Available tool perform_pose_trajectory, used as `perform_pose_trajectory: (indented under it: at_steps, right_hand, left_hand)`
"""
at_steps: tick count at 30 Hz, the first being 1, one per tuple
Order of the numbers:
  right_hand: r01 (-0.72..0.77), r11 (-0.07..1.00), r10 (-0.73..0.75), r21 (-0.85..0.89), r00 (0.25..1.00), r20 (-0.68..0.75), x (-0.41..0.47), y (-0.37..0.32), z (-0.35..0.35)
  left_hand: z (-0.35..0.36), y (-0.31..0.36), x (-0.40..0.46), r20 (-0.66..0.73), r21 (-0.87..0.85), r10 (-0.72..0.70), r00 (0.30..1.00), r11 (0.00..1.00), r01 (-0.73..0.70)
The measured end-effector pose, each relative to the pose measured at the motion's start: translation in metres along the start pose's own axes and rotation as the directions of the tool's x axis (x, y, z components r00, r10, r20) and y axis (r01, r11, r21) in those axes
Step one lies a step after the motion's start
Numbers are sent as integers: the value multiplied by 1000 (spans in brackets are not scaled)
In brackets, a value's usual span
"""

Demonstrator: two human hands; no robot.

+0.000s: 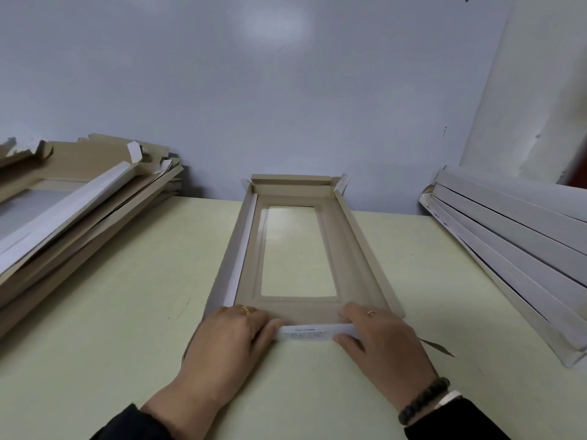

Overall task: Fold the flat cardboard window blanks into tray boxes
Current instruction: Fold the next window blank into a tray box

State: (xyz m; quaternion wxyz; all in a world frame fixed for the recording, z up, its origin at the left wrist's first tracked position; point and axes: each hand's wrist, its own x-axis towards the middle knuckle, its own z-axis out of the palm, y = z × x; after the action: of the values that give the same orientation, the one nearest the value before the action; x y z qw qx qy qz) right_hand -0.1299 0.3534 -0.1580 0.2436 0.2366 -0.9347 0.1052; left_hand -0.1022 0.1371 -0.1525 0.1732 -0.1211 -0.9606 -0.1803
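Both hands grasp the near end flap [313, 332] of a cardboard window blank [298, 249], a narrow white strip with small printed text: the left hand [233, 336] has its thumb laid on the strip's left end with its fingers curled over the near edge of the blank, and the right hand [378, 336] pinches the strip's right end between thumb and fingers. A gold ring [245, 310] sits on a left finger, a thin ring [370, 312] on a right one, and a dark bead bracelet [424, 401] circles the right wrist above a dark sleeve. The blank lies lengthwise away from the person on the pale green table [127, 312], in the middle of it, with its far end close to the blue-grey wall [286, 90]. Its long side walls are raised, the far end flap stands folded up, and the table shows through the rectangular window in its floor. To the left, apart from the blank, a loose stack of brown blanks [70, 211] slopes on the table. To the right, a pile of white-faced trays [514, 249] lies tilted beside a white panel [524, 106].
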Motion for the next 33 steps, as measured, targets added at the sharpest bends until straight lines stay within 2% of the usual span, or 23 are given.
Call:
perform_pose_trajectory:
  at_steps: [3,5,8,11,16,18,20,21,24,27,30,33]
  right_hand:
    - [23,999,-23,-25,1000,5,-4,-3,0]
    - [19,1000,-19,2,1000,6,-6,-5,0]
    - [17,996,-16,83,1000,-16,-3,-10,-2]
    - [59,997,-60,49,998,23,-1,-14,-3]
    - [33,987,-70,160,971,230,5,-16,3]
    - [46,991,-71,127,977,202,7,-20,0]
    - [63,991,-74,115,993,95,7,-21,0]
    - [80,993,-84,87,996,36,6,-21,2]
    - [130,991,-126,37,988,-84,5,-22,0]
    - [160,987,-157,2,970,-184,3,-22,-7]
    - [272,962,-263,16,942,-208,-5,-18,-14]
    - [348,935,-333,60,926,-179,-13,-14,-23]
  left_hand:
    - [-2,0,-3,53,28,-38,998,999,36]
    - [-3,-2,-5,85,-33,-57,995,998,60]
    - [-4,-1,-9,137,-24,-16,990,1000,20]
    - [-1,0,-8,148,-3,6,989,1000,-6]
    - [-11,2,-4,62,-29,107,992,994,-106]
    - [-27,-4,-1,-88,-105,90,992,990,-99]
    - [-40,-20,0,-219,-175,-33,975,984,-6]
    - [-45,-28,-2,-199,-179,-91,976,982,55]
    - [-48,-45,-12,21,-224,-170,985,960,170]
    - [-45,-54,-18,205,-419,-257,944,849,322]
    - [-49,-58,-21,309,-551,-266,913,732,400]
    - [-57,-66,-22,399,-571,-202,894,708,415]
